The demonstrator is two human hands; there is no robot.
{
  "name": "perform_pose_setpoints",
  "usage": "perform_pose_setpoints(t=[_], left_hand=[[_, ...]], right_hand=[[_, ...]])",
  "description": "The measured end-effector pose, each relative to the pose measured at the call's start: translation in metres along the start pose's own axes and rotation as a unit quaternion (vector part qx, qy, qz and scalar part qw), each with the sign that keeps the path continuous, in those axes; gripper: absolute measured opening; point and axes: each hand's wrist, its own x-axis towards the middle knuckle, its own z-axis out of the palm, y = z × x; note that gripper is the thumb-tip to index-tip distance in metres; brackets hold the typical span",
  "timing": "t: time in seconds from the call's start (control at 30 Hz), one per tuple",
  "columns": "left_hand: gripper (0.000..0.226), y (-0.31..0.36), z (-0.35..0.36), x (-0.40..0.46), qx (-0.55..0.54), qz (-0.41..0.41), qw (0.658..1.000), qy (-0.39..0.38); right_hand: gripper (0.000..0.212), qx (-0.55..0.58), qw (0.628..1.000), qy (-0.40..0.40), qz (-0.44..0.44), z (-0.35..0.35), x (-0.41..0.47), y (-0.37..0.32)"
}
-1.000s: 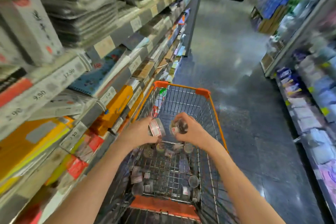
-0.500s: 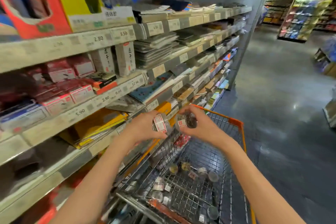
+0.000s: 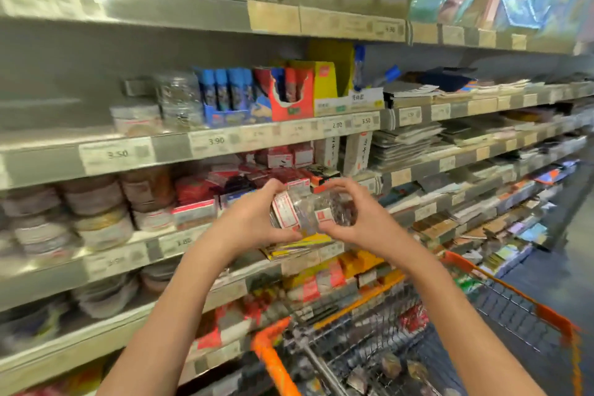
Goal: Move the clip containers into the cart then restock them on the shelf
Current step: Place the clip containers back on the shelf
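Far left on the second shelf (image 3: 225,138) from the top, above the 3.50 and 3.90 price tags, you have a bare stretch of board, then a flat round tub and a tall clear jar (image 3: 180,100) of what look like clips. That is probably the slot you are restocking, though the blur keeps the contents from being sure. It sits up and to the left of both your hands.

Your left hand (image 3: 247,219) is curled around a clear clip container (image 3: 289,210), its red-and-white label facing you. Your right hand (image 3: 363,219) grips a second clip container (image 3: 337,210) with dark clips inside. The two containers are pressed side by side, touching, held at chest height in front of the shelf below the target one. Both look tipped over, with their long axes lying roughly across, between your palms; the blur makes the exact tilt hard to tell.

Since the open space lies up-left, your left hand is the nearer one and should go first. You will likely need to turn each container upright before you set it beside the jar.

Lower right, the orange-trimmed cart (image 3: 553,318) holds more small containers (image 3: 389,366) on its wire floor, so restocking seems far from finished.
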Motion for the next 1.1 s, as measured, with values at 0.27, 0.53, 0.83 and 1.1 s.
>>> perform_pose_setpoints(t=[0.27,0.53,0.83,1.1], left_hand=[[0.067,-0.038,-0.084,-0.05,0.013,-0.04,0.996,0.077],[0.066,-0.081,-0.146,-0.094,0.059,-0.055,0.988,0.13],[0.065,-0.116,-0.202,-0.105,0.095,-0.056,0.978,0.179],[0.067,-0.144,-0.253,-0.087,0.13,-0.042,0.97,0.198]], right_hand=[[0.052,0.039,0.996,-0.019,-0.076,0.041,0.044,-0.073],[0.05,0.035,0.988,-0.048,-0.14,0.081,0.078,-0.137],[0.046,0.05,0.984,-0.044,-0.162,0.111,0.11,-0.191],[0.045,0.046,0.977,-0.036,-0.206,0.122,0.147,-0.231]])
